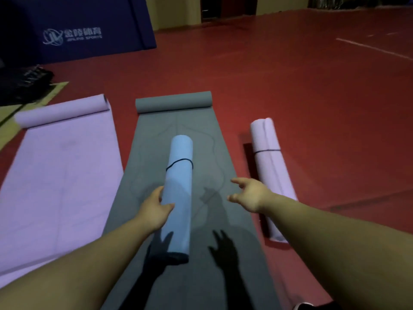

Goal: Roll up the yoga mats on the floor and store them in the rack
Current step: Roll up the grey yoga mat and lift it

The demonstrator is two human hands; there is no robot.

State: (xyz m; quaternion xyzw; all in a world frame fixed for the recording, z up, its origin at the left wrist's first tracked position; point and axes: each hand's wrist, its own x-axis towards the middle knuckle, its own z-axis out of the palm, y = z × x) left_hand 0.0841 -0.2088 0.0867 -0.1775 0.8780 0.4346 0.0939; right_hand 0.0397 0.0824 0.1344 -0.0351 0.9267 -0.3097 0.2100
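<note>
Wrapped round the near half of a light blue rolled yoga mat [180, 175], the left hand [154, 209] holds it with the thumb lying across the top and the fingers against its left side. The right hand [250, 195] hangs just to the right of the roll with its fingers loose and spread, holding nothing. A thin black band [178, 163] circles the blue roll near its middle, and the roll lies lengthwise along the centre of a dark grey yoga mat [223, 253], which is spread flat on the red sports floor [312, 97] with only its far end rolled up. Beside the grey mat's left edge lies a lilac yoga mat [55, 186], also flat with its far end curled. Just off the grey mat's right edge, on the bare floor, rests a lilac rolled mat [268, 166] tied with a dark band. At the far left stands a dark blue padded block [78, 30] printed with a white logo, with a dark heap [24, 81] in front of it. A white line [373, 49] crosses the floor at the far right, and a dark doorway [228, 7] opens in the yellowish back wall.
</note>
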